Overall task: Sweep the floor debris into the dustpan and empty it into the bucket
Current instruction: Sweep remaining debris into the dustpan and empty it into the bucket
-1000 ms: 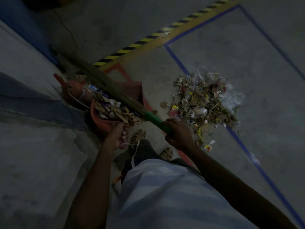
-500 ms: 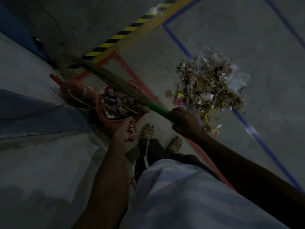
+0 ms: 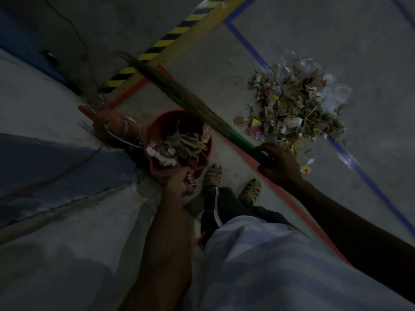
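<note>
1. The left hand (image 3: 179, 182) curls its fingers round the near edge of a red dustpan (image 3: 161, 169), holding it tilted over a red bucket (image 3: 155, 129).
2. The bucket sits just ahead of the left hand, its opening showing brown leaves and white paper scraps; whether these lie in the pan or the bucket is hard to tell in the dim light.
3. The right hand (image 3: 278, 162) grips the green handle of a broom (image 3: 240, 140); its bristles reach up and to the left, passing over the far rim of the bucket.
4. A pile of debris (image 3: 296, 102) lies on the grey floor (image 3: 370, 52), just beyond the right hand and well to the right of the bucket, across a blue floor line (image 3: 244, 39).
5. A red cylinder-like object (image 3: 112, 124) lies just left of the bucket.
6. The person's two sandalled feet (image 3: 212, 176) stand between the two hands, near the bucket.
</note>
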A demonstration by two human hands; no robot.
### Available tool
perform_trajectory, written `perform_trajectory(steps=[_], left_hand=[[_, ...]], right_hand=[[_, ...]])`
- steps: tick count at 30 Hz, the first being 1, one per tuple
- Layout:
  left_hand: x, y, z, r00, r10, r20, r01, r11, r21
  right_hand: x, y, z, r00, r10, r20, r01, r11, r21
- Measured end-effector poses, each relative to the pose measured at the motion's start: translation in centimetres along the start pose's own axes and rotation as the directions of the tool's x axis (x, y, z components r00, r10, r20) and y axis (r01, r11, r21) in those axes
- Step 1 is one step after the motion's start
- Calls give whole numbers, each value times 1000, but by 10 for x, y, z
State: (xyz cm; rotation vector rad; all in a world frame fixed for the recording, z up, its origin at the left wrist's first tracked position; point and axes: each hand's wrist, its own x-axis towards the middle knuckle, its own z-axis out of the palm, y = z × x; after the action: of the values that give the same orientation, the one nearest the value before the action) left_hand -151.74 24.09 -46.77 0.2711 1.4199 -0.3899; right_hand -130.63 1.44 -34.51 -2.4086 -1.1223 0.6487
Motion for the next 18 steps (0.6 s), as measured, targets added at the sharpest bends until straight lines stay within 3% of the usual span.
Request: perform_trajectory(steps=[18], left_hand=[[-27, -14, 38, 999, 41, -6, -41, 999, 0]], right_hand=[[-20, 10, -17, 977, 203, -65, -205, 979, -12]])
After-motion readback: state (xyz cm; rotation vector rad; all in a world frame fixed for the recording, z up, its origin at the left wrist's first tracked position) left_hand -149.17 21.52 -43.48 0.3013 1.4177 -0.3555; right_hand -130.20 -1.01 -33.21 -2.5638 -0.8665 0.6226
